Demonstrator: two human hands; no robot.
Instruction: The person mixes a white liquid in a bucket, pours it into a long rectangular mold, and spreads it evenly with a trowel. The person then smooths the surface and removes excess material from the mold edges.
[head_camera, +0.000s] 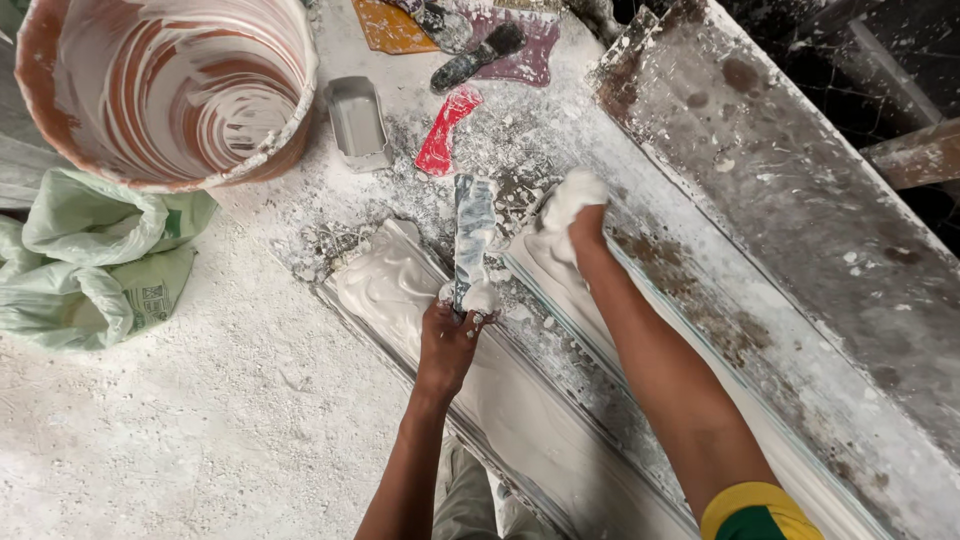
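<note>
My left hand (450, 338) grips the lower end of a long flat scraper blade (473, 232) smeared with white plaster, held upright between two long moulds. The left mould (400, 290) is filled with wet white plaster. My right hand (575, 205), coated in plaster, presses a wet white lump onto the top end of the right mould (545, 265). Both forearms reach up from the bottom of the view.
A large orange bucket (40, 60) streaked with plaster stands at top left, above a crumpled green sack (90, 260). A grey rectangular tub (357, 122), a red scraper (443, 135) and brushes (475, 55) lie at the top. A long stained board (800, 220) runs along the right.
</note>
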